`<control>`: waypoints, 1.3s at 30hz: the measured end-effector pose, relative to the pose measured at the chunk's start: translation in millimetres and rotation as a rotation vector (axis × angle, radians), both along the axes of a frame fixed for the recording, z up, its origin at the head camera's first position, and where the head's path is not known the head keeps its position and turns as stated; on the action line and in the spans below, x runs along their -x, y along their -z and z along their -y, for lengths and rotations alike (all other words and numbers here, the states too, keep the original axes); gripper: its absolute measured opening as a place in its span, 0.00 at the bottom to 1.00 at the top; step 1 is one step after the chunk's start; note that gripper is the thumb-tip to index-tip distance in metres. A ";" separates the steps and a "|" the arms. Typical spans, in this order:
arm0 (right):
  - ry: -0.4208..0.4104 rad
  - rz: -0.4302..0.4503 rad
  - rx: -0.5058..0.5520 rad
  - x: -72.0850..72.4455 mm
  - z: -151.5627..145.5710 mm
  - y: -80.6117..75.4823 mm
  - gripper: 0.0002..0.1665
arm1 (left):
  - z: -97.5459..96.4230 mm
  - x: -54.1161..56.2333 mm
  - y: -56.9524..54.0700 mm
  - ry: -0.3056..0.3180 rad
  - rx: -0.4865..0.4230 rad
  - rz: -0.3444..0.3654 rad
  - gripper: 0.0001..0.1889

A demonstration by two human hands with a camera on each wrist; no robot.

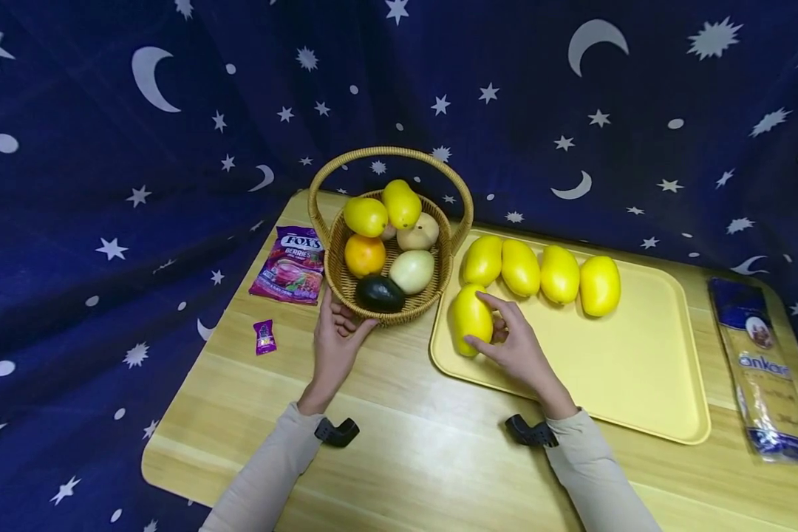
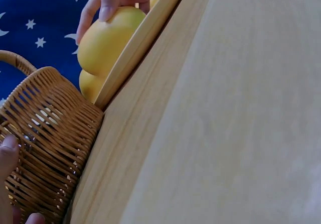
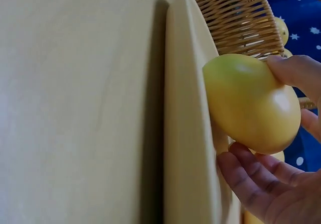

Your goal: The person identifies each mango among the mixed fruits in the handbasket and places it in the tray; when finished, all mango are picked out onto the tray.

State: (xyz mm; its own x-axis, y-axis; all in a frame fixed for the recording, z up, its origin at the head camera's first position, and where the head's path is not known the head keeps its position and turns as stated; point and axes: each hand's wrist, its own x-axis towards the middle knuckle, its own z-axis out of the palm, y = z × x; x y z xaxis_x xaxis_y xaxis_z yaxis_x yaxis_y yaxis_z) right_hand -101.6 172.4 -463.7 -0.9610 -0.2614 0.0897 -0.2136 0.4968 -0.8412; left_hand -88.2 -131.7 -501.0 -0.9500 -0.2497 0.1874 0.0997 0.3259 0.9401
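Note:
My right hand (image 1: 515, 341) grips a yellow mango (image 1: 472, 320), thumb at its near end and fingers at the far end, over the left side of a yellow tray (image 1: 628, 369). In the right wrist view this mango (image 3: 251, 103) shows a greenish patch, close to the tray's rim. My left hand (image 1: 338, 343) holds the front of a wicker basket (image 1: 404, 318), with the thumb (image 2: 9, 151) against its weave. Inside the basket lie two mangoes (image 1: 366, 216), an orange (image 1: 365, 256), a dark avocado-like fruit (image 1: 380, 294), a pale green oval fruit (image 1: 412, 272) and a beige round fruit (image 1: 419, 232).
Several more mangoes (image 1: 560, 275) line the tray's back edge. Left of the basket lie a purple Fox's candy bag (image 1: 289, 266) and a small purple wrapped candy (image 1: 264, 337). A pasta packet (image 1: 765, 373) lies at the table's right. The basket's tall handle (image 1: 389, 151) arches above the fruit.

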 end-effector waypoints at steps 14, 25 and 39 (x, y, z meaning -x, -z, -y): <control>-0.037 0.075 -0.112 1.6 -7.7 6.8 0.50 | 4.3 5.7 16.3 -0.003 -0.003 -0.006 0.53; 0.004 -0.046 -0.191 -3.3 -7.3 8.1 0.50 | 6.4 4.6 18.3 0.018 0.022 -0.078 0.51; 0.047 -0.203 -0.239 -1.0 4.5 -5.9 0.41 | 7.3 5.1 20.7 0.016 0.032 -0.075 0.51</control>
